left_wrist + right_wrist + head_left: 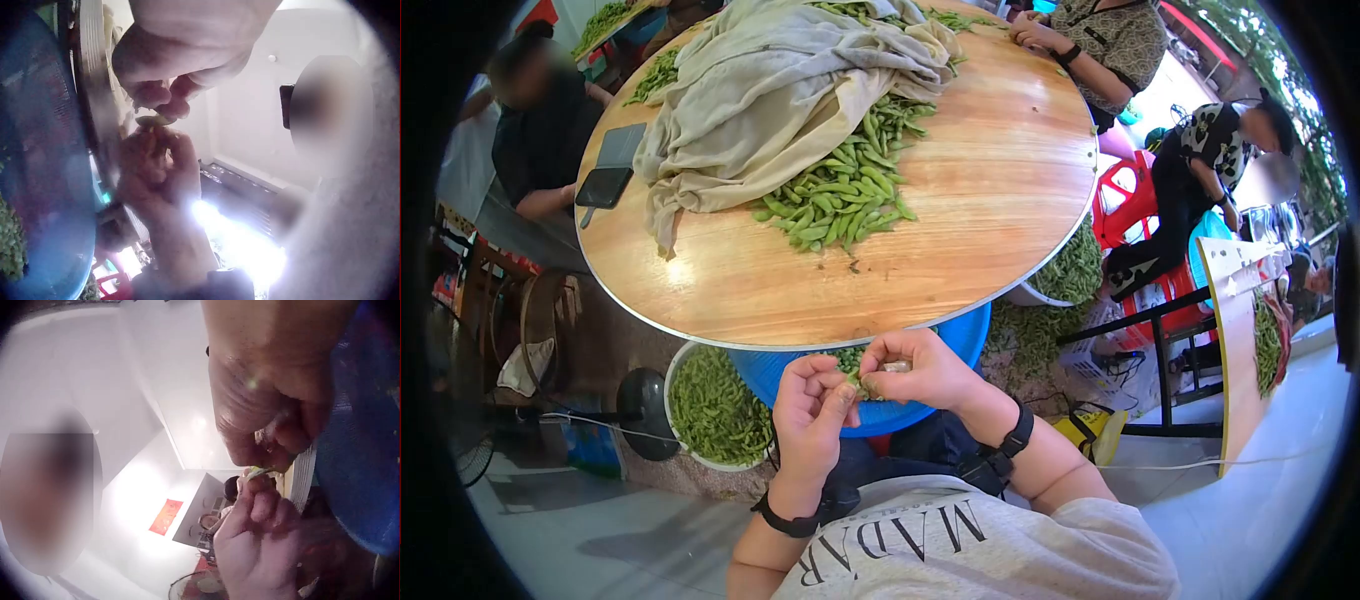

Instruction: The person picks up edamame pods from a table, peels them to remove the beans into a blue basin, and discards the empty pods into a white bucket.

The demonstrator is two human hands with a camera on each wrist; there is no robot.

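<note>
Between my two hands is a small green soybean pod (258, 472), its ends at the fingertips of each. My left hand (812, 405) pinches it between thumb and fingers. From the other side my right hand (925, 372) grips it, fingers curled; in the left wrist view the pod (151, 120) shows as a thin strip between the hands. Both hands are just over a blue basin (760, 372) at the near table edge. Shelled green beans (847, 358) lie inside the basin, partly hidden by my hands.
The round wooden table (990, 220) bears a heap of pods (840, 195) partly under a cloth (770, 90), plus a phone (603, 187). A white tub of pods (715, 405) stands at left, another tub (1065, 265) at right. Several people sit around.
</note>
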